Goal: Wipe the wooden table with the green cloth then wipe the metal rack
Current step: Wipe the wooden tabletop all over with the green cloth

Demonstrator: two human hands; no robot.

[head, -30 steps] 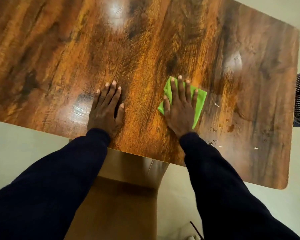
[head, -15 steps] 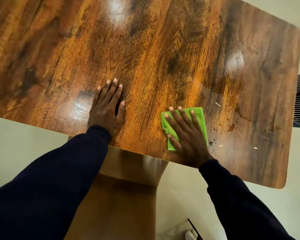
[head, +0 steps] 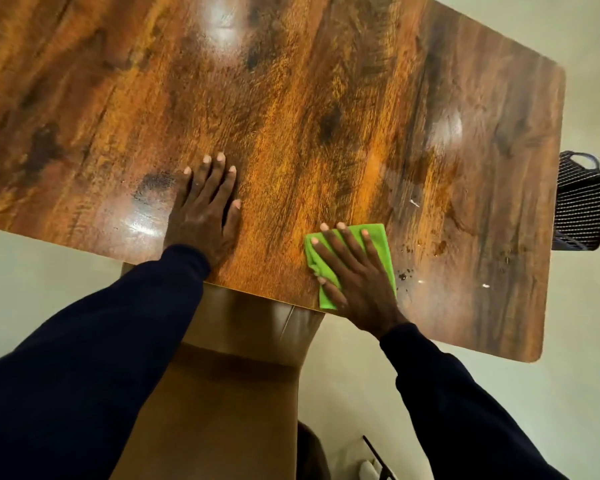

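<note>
A glossy wooden table (head: 326,98) fills the upper view. My right hand (head: 357,278) lies flat with fingers spread on a folded green cloth (head: 378,237), pressing it against the table at the near edge. My left hand (head: 207,209) rests palm down on the bare wood further left, holding nothing. Small crumbs and dark specks (head: 440,247) lie on the wood just right of the cloth. A black metal rack (head: 579,206) shows beyond the table's right edge, mostly cut off by it.
Below the near edge stands the table's brown base panel (head: 222,393). Pale floor (head: 32,278) surrounds the table. A thin dark object (head: 378,455) lies on the floor at the bottom.
My right hand slid the green cloth toward me from mid-table to the near edge, and has hardly moved over the last half second. My left hand stayed in place.
</note>
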